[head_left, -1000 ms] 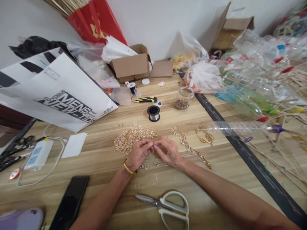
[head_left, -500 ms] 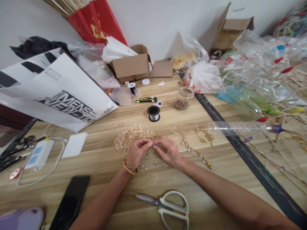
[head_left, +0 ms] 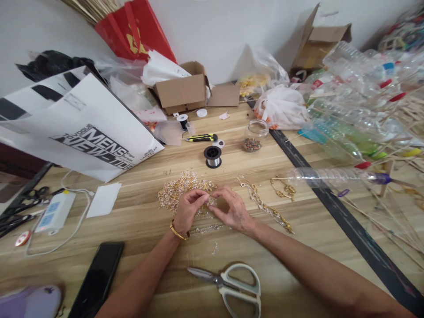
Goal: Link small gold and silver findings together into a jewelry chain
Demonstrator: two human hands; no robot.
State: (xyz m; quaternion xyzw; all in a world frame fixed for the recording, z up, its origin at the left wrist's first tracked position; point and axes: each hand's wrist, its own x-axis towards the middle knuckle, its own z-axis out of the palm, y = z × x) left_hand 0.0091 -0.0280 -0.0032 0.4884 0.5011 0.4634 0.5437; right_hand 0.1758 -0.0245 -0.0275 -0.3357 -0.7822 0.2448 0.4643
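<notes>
Head view, looking down on a wooden table (head_left: 139,221); left hand (head_left: 188,212) and right hand (head_left: 232,211) close together at the middle, fingertips nearly meeting; pinched there between them some very small piece, too tiny to tell exactly what; a gold bangle (head_left: 178,232) on the left wrist. Pile of gold and silver beads (head_left: 179,187) directly behind the hands, touching the left fingers at its near edge; thin beaded strand (head_left: 207,229) lying on the wood just under the two hands, between the wrists. Gold chain (head_left: 268,210) just beside the right hand, running away toward the right; spool of clear thread (head_left: 212,156) farther behind the pile, well apart from the hands. White-handled scissors (head_left: 233,285) near the front edge, between the two forearms, blades pointing left; black phone (head_left: 97,280) at the left of the left forearm; small glass jar (head_left: 254,136) with dark beads beyond the spool.
</notes>
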